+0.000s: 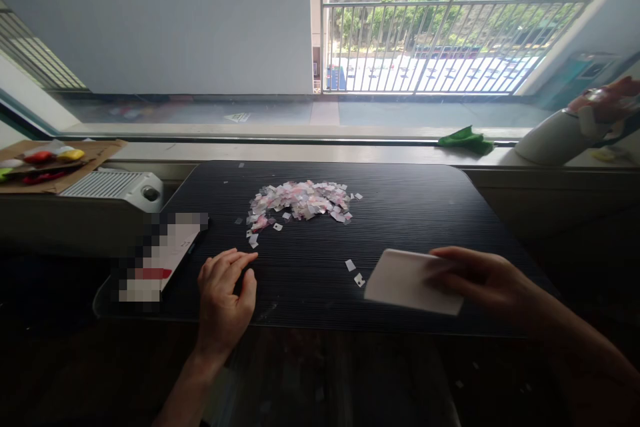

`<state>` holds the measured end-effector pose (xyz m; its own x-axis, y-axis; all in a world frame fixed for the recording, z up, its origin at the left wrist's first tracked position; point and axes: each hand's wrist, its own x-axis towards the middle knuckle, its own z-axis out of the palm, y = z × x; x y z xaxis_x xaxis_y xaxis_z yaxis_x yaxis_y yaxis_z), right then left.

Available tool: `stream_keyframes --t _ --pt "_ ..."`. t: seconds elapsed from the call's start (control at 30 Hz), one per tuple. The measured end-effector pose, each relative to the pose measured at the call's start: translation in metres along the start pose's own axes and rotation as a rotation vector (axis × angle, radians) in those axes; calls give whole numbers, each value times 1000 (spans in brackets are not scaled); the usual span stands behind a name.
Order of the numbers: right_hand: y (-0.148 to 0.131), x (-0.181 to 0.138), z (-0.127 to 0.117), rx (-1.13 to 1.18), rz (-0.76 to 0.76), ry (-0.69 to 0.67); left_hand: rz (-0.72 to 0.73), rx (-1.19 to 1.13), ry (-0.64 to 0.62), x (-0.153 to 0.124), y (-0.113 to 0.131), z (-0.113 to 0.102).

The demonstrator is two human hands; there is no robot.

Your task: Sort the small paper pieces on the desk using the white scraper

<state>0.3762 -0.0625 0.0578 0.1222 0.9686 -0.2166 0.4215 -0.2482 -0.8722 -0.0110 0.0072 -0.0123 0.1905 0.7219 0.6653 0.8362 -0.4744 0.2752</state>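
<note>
My left hand [226,288] rests on the dark table with its fingers stretched out and thumb apart, holding nothing. It is just in front of a heap of small pink and white paper pieces [303,199]. My right hand [483,273] grips the right end of a flat white card [403,280], which is tilted over the table and slightly blurred. Two loose pieces, a plain white one [350,265] and one with a dark spot [359,279], lie just left of the card. A few more pieces trail from the heap toward my left hand.
A partly pixelated white and red box or pad [167,260] lies on the left of the table [410,207]. On the window ledge are a green cloth [466,139] and a pale jug-like container [555,137]. A white heater-like unit [117,187] stands beyond the table's left edge.
</note>
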Motion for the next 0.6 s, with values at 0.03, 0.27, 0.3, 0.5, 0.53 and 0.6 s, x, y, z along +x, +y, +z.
stream_keyframes --t 0.03,0.27,0.3,0.5,0.53,0.6 --pt "-2 11 2 8 -42 4 5 1 4 0 0 0" --pt "-27 82 15 -132 -133 -116 -9 20 -7 0 0 1" --pt "-29 83 15 -139 -123 -150 -12 20 -12 -1 0 1" --pt "-20 59 6 -185 -56 -358 -27 23 -23 -2 1 0" --pt "-17 53 4 -188 -44 -390 -25 28 -27 -2 1 0" --pt "-11 43 3 -176 -16 -433 -13 44 -58 -1 2 -1"
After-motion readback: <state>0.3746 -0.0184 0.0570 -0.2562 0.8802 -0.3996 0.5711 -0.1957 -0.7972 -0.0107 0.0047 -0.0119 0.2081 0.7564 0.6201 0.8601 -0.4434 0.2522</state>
